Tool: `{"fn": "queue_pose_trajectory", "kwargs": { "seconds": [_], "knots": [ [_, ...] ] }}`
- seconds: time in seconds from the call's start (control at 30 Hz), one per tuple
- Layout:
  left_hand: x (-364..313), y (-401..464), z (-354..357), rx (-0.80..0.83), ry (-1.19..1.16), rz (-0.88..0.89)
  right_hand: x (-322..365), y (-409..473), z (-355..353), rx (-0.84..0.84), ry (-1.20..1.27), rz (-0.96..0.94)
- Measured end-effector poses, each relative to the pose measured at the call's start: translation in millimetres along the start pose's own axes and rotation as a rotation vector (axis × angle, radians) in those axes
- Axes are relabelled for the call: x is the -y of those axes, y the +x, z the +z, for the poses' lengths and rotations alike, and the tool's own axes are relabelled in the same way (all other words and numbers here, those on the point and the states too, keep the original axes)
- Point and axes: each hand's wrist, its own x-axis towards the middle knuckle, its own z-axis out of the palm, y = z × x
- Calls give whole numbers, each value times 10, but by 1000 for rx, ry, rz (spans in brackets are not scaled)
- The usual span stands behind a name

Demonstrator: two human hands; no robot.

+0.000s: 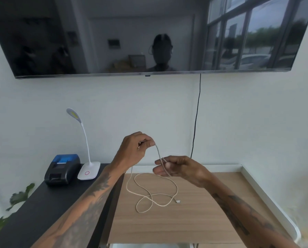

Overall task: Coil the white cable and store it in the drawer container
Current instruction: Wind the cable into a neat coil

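Note:
The white cable [150, 194] lies in loose loops on the wooden tabletop [194, 221], its metal plug end resting at the right of the loops. My left hand [133, 150] is raised above the table and pinches one end of the cable between thumb and fingers. From there the cable drops to my right hand [178, 169], which pinches a doubled strand lower down and to the right. A drawer container is nowhere in view.
A black counter [29, 217] adjoins the wooden top on the left, carrying a small black-and-blue printer [62, 170] and a white desk lamp [88, 169]. A wall-mounted screen [149, 36] hangs above, with a black cord [196, 119] running down the wall. Leaves [11, 203] show at lower left.

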Motion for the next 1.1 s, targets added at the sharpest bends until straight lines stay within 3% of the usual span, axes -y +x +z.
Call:
{"fn": "queue_pose_trajectory", "kwargs": {
  "seconds": [0.17,0.3,0.4,0.47,0.6,0.7,0.77,0.9,1.1],
  "knots": [
    [-75,14,148,-11,-157,-59,103,-145,155,79,381,39],
    [-145,-158,329,100,-284,-199,249,-234,208,70,599,-78],
    [-254,-366,480,203,-220,-176,384,-206,232,24,704,-249],
    [-303,-522,571,278,-267,-158,432,-164,188,-93,604,-363],
    [-282,-668,601,355,-200,-104,365,-150,-22,-376,-37,-317],
    [-307,-546,440,279,-113,-6,167,-178,-117,-413,-438,-174],
    [-337,-424,297,243,-41,41,41,-228,-81,-315,-540,-102],
    [-351,-248,137,229,-86,5,-91,-324,38,-82,-101,-53],
    [-319,-208,306,99,-347,-90,27,-384,110,-22,437,-193]
  ]
}}
